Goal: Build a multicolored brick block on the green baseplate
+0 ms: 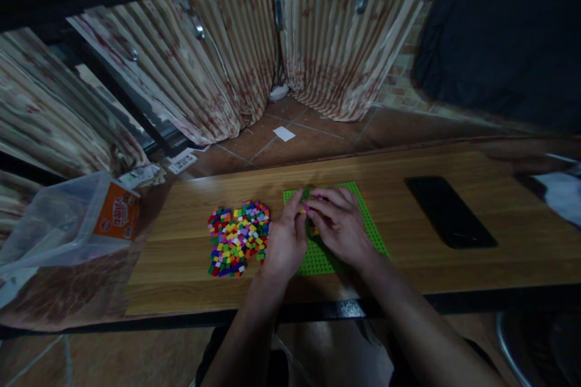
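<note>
A green studded baseplate [315, 264] lies on the wooden table board, with both hands over it. My left hand [287, 242] is at its left side, thumb and index finger closed in around a few small toy bricks [305, 210] that show pink and yellow. From the right, my right hand [342, 224] reaches in with bent fingers pinching at the same bricks. The fingers hide most of what they hold. A yellow-orange brick [314, 230] shows under my right hand. Left of my left hand, a pile of many-coloured loose bricks [238, 236] is spread on the board.
A black phone-like slab [449, 211] lies on the right of the wooden board [181, 290]. At the left stands a clear plastic tub [91, 224] with an orange label. Striped curtains [227, 54] hang behind, and a white card [284, 133] lies on the tiled floor.
</note>
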Tool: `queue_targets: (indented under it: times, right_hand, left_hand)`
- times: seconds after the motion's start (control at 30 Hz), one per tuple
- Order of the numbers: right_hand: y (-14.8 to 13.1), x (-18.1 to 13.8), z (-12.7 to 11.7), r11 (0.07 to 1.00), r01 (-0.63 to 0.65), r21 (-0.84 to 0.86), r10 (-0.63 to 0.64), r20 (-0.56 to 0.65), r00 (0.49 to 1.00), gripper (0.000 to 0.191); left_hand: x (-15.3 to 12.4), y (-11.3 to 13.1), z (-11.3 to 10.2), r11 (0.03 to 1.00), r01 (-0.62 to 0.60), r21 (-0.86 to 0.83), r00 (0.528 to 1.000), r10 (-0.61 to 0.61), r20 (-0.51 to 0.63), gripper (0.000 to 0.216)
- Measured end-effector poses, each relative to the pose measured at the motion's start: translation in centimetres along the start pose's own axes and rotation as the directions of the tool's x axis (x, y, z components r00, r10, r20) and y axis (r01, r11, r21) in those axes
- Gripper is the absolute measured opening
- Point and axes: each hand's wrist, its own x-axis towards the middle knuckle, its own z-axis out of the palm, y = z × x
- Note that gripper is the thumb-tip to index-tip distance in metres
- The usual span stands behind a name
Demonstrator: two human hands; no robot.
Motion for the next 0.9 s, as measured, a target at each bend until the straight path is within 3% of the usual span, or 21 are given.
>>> queue_targets:
  times: [0.17, 0.43, 0.67, 0.9]
  right_hand:
    - [0.0, -0.1, 0.1, 0.999, 0.022, -0.028, -0.022, 0.002, 1.000, 0.016]
    - [-0.3, -0.2, 0.7, 0.996, 0.011, -0.087, -0.015, -0.045, 0.999, 0.013]
    - [0.0, 0.1, 0.0, 0.991, -0.124, 0.040, 0.128, -0.091, 0.988, 0.010]
    - [1.0, 0.0, -0.5, 0.918, -0.308, 0.249, 0.342, -0.104, 0.934, 0.010]
  left_hand:
    - [0.2, 0.2, -0.3, 1.000, 0.016, 0.017, 0.999, -0.015, -0.042, 0.049]
    - [0.0, 0.5, 0.4, 0.991, 0.022, 0.132, 0.986, 0.000, -0.167, 0.028]
    - [0.0, 0.5, 0.9, 0.995, 0.068, 0.074, 0.982, -0.054, -0.182, 0.026]
    - [0.3, 0.1, 0.2, 0.991, 0.129, 0.048, 0.980, -0.120, -0.159, 0.024]
